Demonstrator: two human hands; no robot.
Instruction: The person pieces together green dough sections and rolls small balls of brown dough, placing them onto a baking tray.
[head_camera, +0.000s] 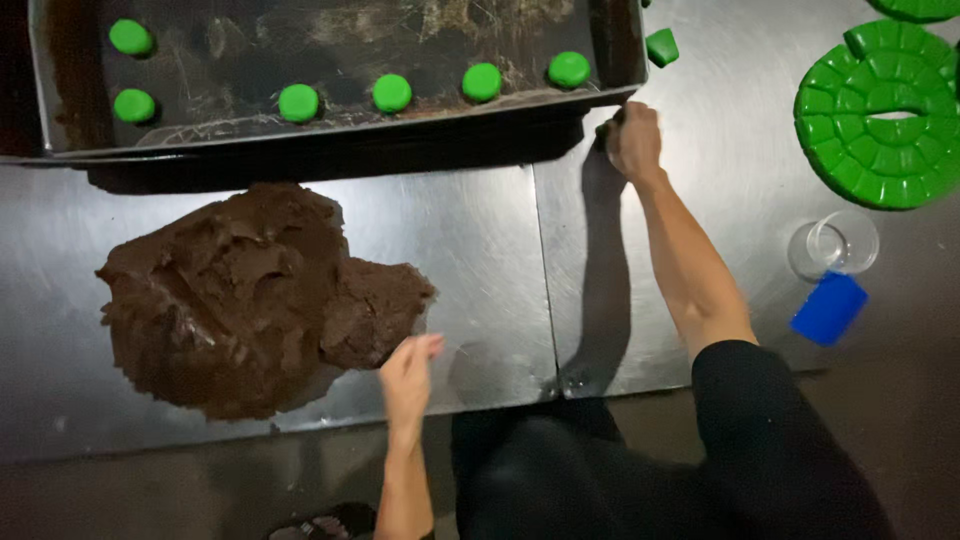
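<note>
The right hand (634, 140) is gripping the tray (600, 100) corner; the left hand (408, 375), fingers loosely open, is hovering beside the brown dough (250, 300).

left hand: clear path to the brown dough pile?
Probably yes. The left hand hovers open beside the right edge of the dough pile, with only bare steel table between them and nothing in the way.
</note>
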